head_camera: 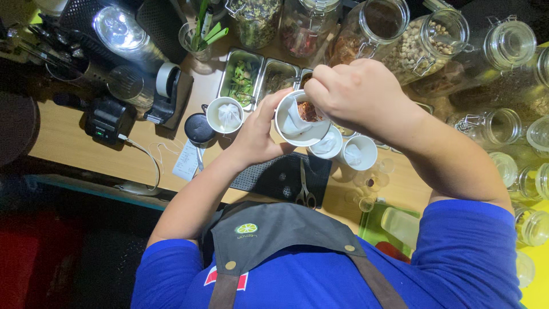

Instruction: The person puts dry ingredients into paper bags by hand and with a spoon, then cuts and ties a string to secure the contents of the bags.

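Small white paper cup (297,123) lined with a white filter bag and holding reddish-brown dried bits, raised above the wooden counter (86,151). Cradled from the side by the left hand (257,134), fingers curled round its wall. Right hand (360,94) bunched over the rim, fingertips pinched narrow inside the bag's mouth. Just beyond, three more white paper cups with filter bags (225,115) on the counter. Below, steel scissors (305,189) on a black ribbed mat (269,177). Farther out, steel trays of green herbs (241,77) and clip-top glass jars of dried goods (423,43).
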